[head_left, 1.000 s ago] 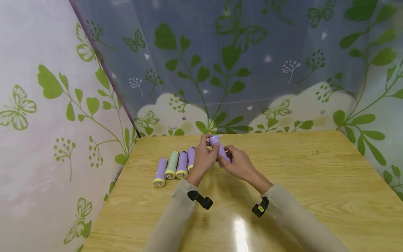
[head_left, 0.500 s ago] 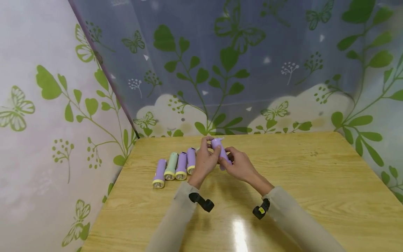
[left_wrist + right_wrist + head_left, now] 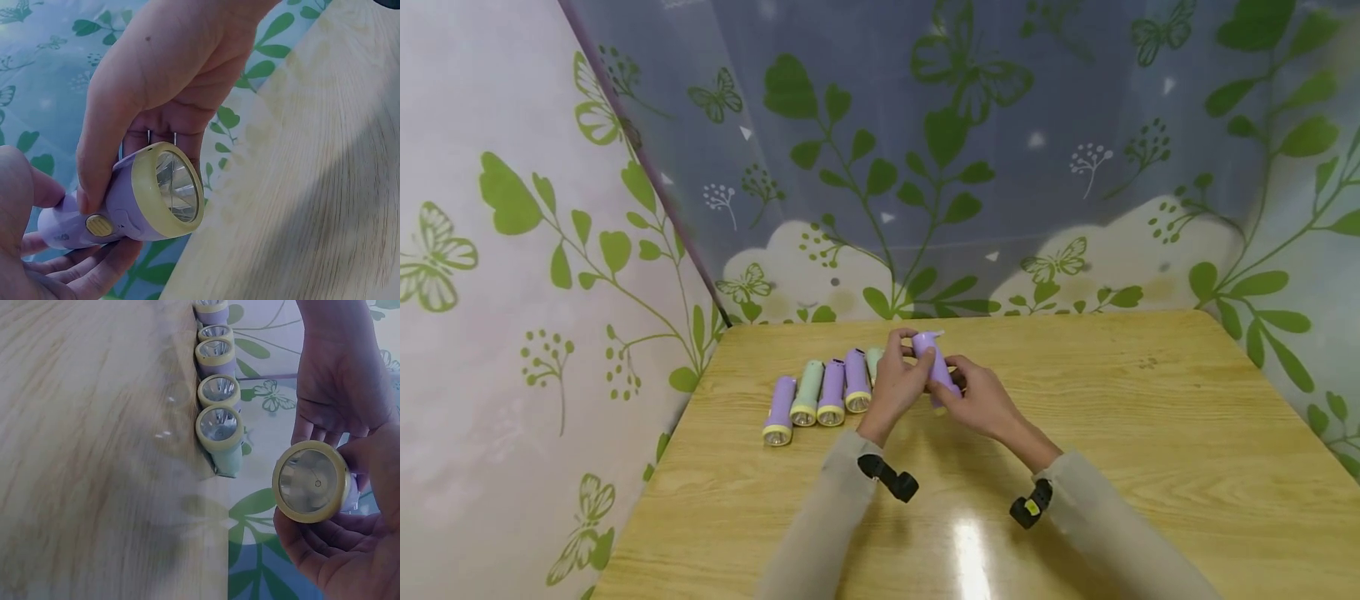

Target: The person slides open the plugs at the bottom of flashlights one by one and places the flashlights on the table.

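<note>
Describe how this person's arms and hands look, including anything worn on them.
The left sleeve and right sleeve are long, plain and pale beige. A black left wristband and black right wristband each have a rounded end; the right one bears a yellow mark. The left hand and right hand are ungloved.

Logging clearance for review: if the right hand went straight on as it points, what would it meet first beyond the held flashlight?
Likely the left hand, on the other side of the flashlight, though exact depth is hard to tell.
</note>
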A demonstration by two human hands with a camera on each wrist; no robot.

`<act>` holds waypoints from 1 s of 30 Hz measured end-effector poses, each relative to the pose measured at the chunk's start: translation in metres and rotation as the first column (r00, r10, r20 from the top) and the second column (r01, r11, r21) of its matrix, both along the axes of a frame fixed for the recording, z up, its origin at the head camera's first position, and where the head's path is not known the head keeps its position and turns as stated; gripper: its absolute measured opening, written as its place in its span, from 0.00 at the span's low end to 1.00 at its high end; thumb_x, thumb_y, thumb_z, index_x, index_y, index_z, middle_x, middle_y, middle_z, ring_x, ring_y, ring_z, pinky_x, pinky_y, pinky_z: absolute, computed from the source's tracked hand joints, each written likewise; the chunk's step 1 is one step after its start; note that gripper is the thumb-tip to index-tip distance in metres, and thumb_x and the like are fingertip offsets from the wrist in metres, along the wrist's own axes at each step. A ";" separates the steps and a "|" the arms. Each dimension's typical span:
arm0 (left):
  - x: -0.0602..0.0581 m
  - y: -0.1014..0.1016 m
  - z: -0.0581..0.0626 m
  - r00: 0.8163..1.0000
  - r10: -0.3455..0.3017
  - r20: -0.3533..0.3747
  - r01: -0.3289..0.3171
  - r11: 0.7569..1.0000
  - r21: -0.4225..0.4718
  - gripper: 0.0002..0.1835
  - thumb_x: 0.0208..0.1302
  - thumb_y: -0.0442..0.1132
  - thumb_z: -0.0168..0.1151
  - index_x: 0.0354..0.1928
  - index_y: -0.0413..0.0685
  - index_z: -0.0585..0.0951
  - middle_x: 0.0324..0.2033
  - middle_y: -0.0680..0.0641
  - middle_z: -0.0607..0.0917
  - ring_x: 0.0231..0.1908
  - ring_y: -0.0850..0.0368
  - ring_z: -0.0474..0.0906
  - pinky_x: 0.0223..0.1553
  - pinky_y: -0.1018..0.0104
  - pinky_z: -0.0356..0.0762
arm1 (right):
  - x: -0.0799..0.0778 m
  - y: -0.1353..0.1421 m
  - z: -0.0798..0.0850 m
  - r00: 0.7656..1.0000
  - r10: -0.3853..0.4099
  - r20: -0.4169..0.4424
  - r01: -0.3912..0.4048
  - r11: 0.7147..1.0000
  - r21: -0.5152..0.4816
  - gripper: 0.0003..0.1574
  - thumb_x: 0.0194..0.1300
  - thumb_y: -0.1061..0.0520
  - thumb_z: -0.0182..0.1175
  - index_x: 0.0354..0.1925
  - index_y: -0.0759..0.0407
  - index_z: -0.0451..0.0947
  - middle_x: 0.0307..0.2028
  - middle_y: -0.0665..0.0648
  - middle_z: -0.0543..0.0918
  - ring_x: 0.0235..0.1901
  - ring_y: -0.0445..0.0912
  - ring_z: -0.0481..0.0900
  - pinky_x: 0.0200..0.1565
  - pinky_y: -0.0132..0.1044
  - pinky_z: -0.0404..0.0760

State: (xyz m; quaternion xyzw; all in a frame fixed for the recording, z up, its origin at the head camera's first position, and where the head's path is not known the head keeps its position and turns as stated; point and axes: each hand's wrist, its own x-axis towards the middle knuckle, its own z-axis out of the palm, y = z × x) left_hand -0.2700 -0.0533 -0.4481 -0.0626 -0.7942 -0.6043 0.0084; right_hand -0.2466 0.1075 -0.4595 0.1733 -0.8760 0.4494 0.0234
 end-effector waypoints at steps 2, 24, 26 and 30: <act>-0.003 0.005 -0.002 1.000 -0.004 0.020 0.003 1.000 0.013 0.24 0.74 0.46 0.57 0.67 0.49 0.67 0.50 0.36 0.79 0.31 0.55 0.83 0.37 0.49 0.88 | 0.000 0.003 -0.002 1.000 -0.016 0.007 0.016 1.000 0.005 0.30 0.73 0.47 0.61 0.63 0.65 0.73 0.44 0.64 0.87 0.38 0.48 0.86 0.34 0.35 0.83; -0.035 0.054 -0.034 0.979 0.013 0.204 -0.032 0.995 0.090 0.23 0.69 0.47 0.66 0.57 0.40 0.73 0.47 0.37 0.84 0.33 0.52 0.85 0.29 0.65 0.86 | 0.003 0.046 -0.027 0.992 -0.124 0.015 0.123 0.990 0.075 0.39 0.68 0.52 0.66 0.67 0.72 0.67 0.53 0.73 0.84 0.48 0.60 0.86 0.46 0.49 0.87; -0.036 0.059 -0.037 0.976 0.012 0.217 -0.030 0.996 0.081 0.23 0.69 0.47 0.66 0.56 0.39 0.75 0.45 0.38 0.85 0.32 0.53 0.85 0.30 0.63 0.86 | 0.004 0.049 -0.029 0.990 -0.141 0.021 0.139 0.987 0.082 0.38 0.68 0.52 0.66 0.68 0.72 0.67 0.53 0.72 0.84 0.49 0.60 0.86 0.47 0.50 0.87; -0.037 0.068 -0.040 0.975 0.016 0.220 -0.028 0.998 0.051 0.24 0.69 0.48 0.66 0.56 0.37 0.77 0.42 0.40 0.85 0.32 0.53 0.84 0.34 0.59 0.88 | 0.004 0.054 -0.032 0.986 -0.166 0.016 0.164 0.982 0.097 0.38 0.70 0.51 0.65 0.68 0.71 0.67 0.52 0.71 0.85 0.48 0.60 0.87 0.46 0.50 0.86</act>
